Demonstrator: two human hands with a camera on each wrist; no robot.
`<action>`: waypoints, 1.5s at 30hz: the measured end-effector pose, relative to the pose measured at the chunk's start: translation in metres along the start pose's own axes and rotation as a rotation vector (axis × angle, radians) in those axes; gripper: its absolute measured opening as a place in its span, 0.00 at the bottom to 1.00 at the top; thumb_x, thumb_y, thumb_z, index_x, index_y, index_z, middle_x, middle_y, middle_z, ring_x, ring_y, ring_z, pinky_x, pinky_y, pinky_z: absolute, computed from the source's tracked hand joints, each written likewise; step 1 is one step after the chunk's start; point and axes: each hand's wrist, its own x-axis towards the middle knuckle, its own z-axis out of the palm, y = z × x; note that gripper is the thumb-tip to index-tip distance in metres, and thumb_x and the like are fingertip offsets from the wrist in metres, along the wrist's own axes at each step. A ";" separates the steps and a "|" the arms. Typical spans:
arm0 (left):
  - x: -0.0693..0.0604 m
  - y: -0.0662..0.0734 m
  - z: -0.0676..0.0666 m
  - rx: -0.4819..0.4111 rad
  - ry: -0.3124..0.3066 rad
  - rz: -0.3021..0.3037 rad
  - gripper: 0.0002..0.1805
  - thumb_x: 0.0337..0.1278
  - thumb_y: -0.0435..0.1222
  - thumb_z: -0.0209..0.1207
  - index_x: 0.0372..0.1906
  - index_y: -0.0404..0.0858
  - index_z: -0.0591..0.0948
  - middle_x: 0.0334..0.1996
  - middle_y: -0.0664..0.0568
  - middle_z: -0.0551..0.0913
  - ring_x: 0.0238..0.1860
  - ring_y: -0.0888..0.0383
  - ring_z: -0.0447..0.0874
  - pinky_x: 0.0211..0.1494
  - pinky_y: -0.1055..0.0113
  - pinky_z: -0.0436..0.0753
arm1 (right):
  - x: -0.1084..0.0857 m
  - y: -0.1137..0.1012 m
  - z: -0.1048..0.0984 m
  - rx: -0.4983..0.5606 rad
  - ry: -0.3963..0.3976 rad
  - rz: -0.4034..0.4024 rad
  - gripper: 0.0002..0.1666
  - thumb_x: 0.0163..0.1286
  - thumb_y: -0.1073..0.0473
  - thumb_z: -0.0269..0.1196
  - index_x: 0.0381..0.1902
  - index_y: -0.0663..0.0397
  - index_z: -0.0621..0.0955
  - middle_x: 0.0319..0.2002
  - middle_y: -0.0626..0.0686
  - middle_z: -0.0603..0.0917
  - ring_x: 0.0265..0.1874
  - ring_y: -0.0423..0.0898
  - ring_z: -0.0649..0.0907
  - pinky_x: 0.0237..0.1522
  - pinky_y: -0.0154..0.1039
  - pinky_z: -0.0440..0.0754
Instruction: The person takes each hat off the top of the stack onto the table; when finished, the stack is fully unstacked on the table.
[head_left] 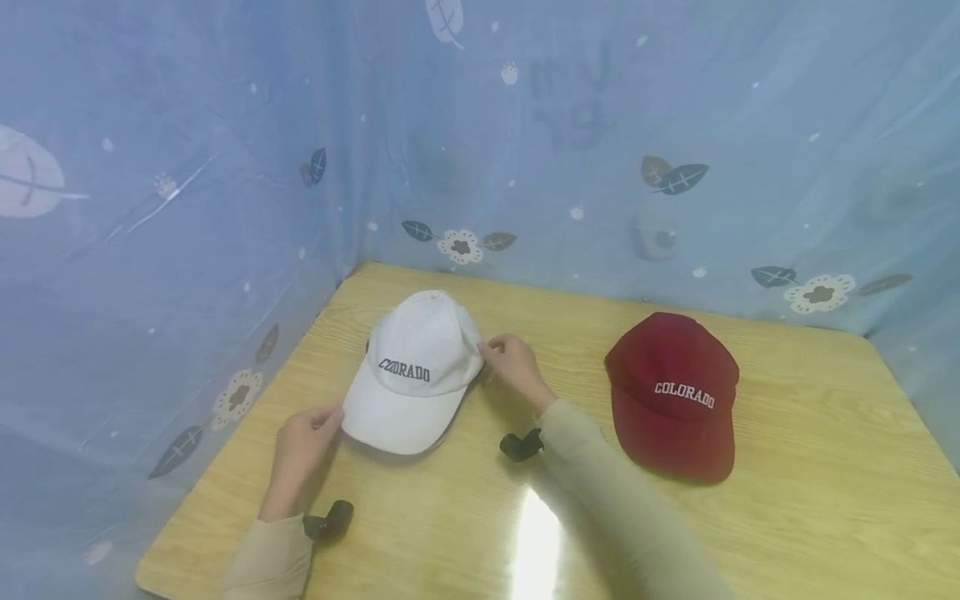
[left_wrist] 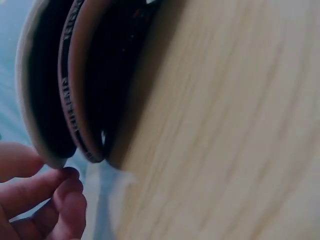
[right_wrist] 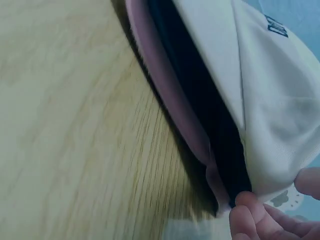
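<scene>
A white cap (head_left: 431, 333) with dark COLORADO lettering lies on the left part of the table, its brim towards the viewer. My left hand (head_left: 300, 446) pinches the left corner of its brim. With thumb and fingertips, my right hand (head_left: 516, 367) pinches the cap's right side, near the back. The left wrist view shows the white brim edge (left_wrist: 24, 90) above a second brim edge (left_wrist: 75, 100) bearing small lettering, with a dark gap between them. In the right wrist view, a pink layer (right_wrist: 172, 95) lies beneath the white cap (right_wrist: 280, 115) and a dark band.
A dark red cap (head_left: 675, 425) with white COLORADO lettering lies right of my right sleeve (head_left: 615, 500). Black wrist devices show beside the left wrist (head_left: 330, 521) and the right wrist (head_left: 521, 446). Blue patterned curtain (head_left: 562, 167) borders the wooden table (head_left: 810, 500).
</scene>
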 end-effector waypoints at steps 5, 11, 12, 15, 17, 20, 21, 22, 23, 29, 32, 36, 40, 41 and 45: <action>0.000 0.001 0.001 -0.139 -0.017 -0.039 0.26 0.64 0.47 0.50 0.54 0.28 0.73 0.48 0.35 0.77 0.51 0.43 0.74 0.57 0.49 0.70 | 0.002 -0.006 0.005 0.050 0.012 0.030 0.16 0.68 0.55 0.55 0.40 0.66 0.79 0.30 0.61 0.82 0.28 0.55 0.82 0.28 0.35 0.79; 0.001 -0.002 0.002 -0.461 -0.105 -0.146 0.23 0.63 0.41 0.52 0.55 0.28 0.71 0.29 0.52 0.76 0.31 0.59 0.75 0.38 0.69 0.79 | 0.005 -0.009 0.010 0.030 0.010 0.026 0.12 0.66 0.60 0.56 0.35 0.65 0.80 0.28 0.56 0.81 0.27 0.51 0.83 0.28 0.34 0.80; 0.002 -0.002 0.002 -0.484 -0.113 -0.155 0.23 0.63 0.41 0.52 0.55 0.28 0.71 0.28 0.53 0.76 0.29 0.61 0.75 0.37 0.70 0.79 | 0.006 -0.008 0.011 0.030 0.010 0.020 0.12 0.66 0.60 0.56 0.34 0.65 0.80 0.28 0.56 0.81 0.27 0.51 0.83 0.28 0.34 0.80; 0.003 -0.003 0.002 -0.512 -0.125 -0.159 0.23 0.62 0.40 0.53 0.55 0.27 0.70 0.26 0.55 0.75 0.28 0.62 0.75 0.36 0.70 0.79 | 0.005 -0.006 0.011 0.039 0.005 0.017 0.13 0.67 0.58 0.55 0.35 0.64 0.80 0.28 0.56 0.81 0.27 0.51 0.82 0.28 0.35 0.80; 0.004 -0.004 0.002 -0.532 -0.132 -0.166 0.24 0.62 0.40 0.54 0.56 0.27 0.70 0.25 0.56 0.75 0.27 0.62 0.75 0.36 0.70 0.79 | 0.004 -0.004 0.011 0.039 -0.002 0.030 0.15 0.68 0.55 0.54 0.37 0.63 0.79 0.28 0.56 0.81 0.28 0.52 0.82 0.29 0.36 0.80; 0.004 -0.005 0.000 -0.563 -0.142 -0.191 0.26 0.61 0.42 0.55 0.57 0.28 0.68 0.27 0.56 0.77 0.27 0.63 0.76 0.38 0.69 0.80 | 0.002 -0.001 0.011 0.040 -0.026 0.055 0.18 0.70 0.51 0.52 0.42 0.61 0.77 0.30 0.56 0.81 0.29 0.53 0.82 0.31 0.39 0.81; 0.004 -0.005 0.000 -0.568 -0.146 -0.198 0.27 0.60 0.43 0.55 0.58 0.29 0.68 0.28 0.56 0.77 0.27 0.63 0.76 0.38 0.69 0.80 | 0.002 0.001 0.010 0.047 -0.035 0.059 0.18 0.70 0.51 0.52 0.43 0.61 0.77 0.31 0.57 0.81 0.29 0.53 0.82 0.31 0.40 0.81; 0.003 -0.005 -0.001 -0.582 -0.152 -0.206 0.28 0.60 0.44 0.56 0.58 0.29 0.68 0.29 0.56 0.77 0.28 0.63 0.76 0.39 0.68 0.80 | 0.002 0.002 0.010 0.059 -0.042 0.067 0.19 0.70 0.50 0.52 0.44 0.61 0.76 0.32 0.57 0.81 0.29 0.53 0.82 0.32 0.41 0.81; 0.002 -0.005 -0.002 -0.584 -0.156 -0.207 0.29 0.60 0.45 0.56 0.59 0.30 0.67 0.31 0.56 0.78 0.30 0.63 0.77 0.41 0.68 0.80 | 0.002 0.003 0.010 0.074 -0.051 0.075 0.20 0.70 0.50 0.52 0.45 0.62 0.75 0.32 0.57 0.81 0.29 0.53 0.83 0.33 0.42 0.81; 0.000 -0.001 -0.006 -0.622 -0.200 -0.198 0.32 0.60 0.45 0.56 0.62 0.28 0.63 0.37 0.57 0.79 0.37 0.63 0.78 0.46 0.71 0.78 | 0.000 0.004 0.008 0.289 -0.123 0.159 0.23 0.68 0.52 0.54 0.52 0.66 0.73 0.30 0.57 0.80 0.25 0.49 0.81 0.30 0.39 0.82; 0.002 0.004 -0.006 -0.616 -0.216 -0.194 0.33 0.60 0.44 0.55 0.63 0.28 0.61 0.39 0.56 0.79 0.38 0.64 0.78 0.46 0.72 0.78 | 0.001 0.005 0.004 0.443 -0.169 0.208 0.23 0.68 0.55 0.55 0.53 0.70 0.73 0.27 0.56 0.79 0.22 0.45 0.79 0.27 0.35 0.80; 0.003 0.013 -0.007 -0.572 -0.223 -0.140 0.34 0.61 0.45 0.54 0.64 0.27 0.60 0.45 0.52 0.77 0.41 0.64 0.78 0.48 0.73 0.77 | 0.002 0.003 -0.006 0.503 -0.162 0.247 0.23 0.67 0.58 0.56 0.53 0.71 0.73 0.24 0.52 0.77 0.20 0.42 0.77 0.26 0.32 0.78; 0.001 0.029 -0.004 -0.554 -0.203 -0.076 0.33 0.62 0.44 0.54 0.63 0.26 0.61 0.41 0.54 0.79 0.37 0.65 0.79 0.46 0.73 0.79 | 0.003 -0.005 -0.025 0.504 -0.110 0.268 0.23 0.64 0.57 0.58 0.53 0.68 0.73 0.28 0.51 0.78 0.22 0.41 0.77 0.26 0.31 0.76; 0.000 0.034 -0.002 -0.566 -0.196 -0.068 0.32 0.63 0.42 0.54 0.63 0.26 0.62 0.38 0.55 0.79 0.36 0.65 0.79 0.45 0.73 0.79 | 0.003 -0.008 -0.031 0.502 -0.095 0.270 0.24 0.64 0.57 0.59 0.53 0.67 0.73 0.30 0.51 0.78 0.23 0.41 0.77 0.27 0.31 0.76; -0.005 0.058 0.014 -0.620 -0.137 -0.056 0.24 0.63 0.35 0.53 0.59 0.24 0.66 0.29 0.57 0.80 0.29 0.64 0.79 0.39 0.73 0.81 | -0.001 -0.014 -0.059 0.426 -0.027 0.246 0.23 0.65 0.56 0.57 0.53 0.64 0.74 0.37 0.52 0.79 0.26 0.42 0.78 0.28 0.30 0.76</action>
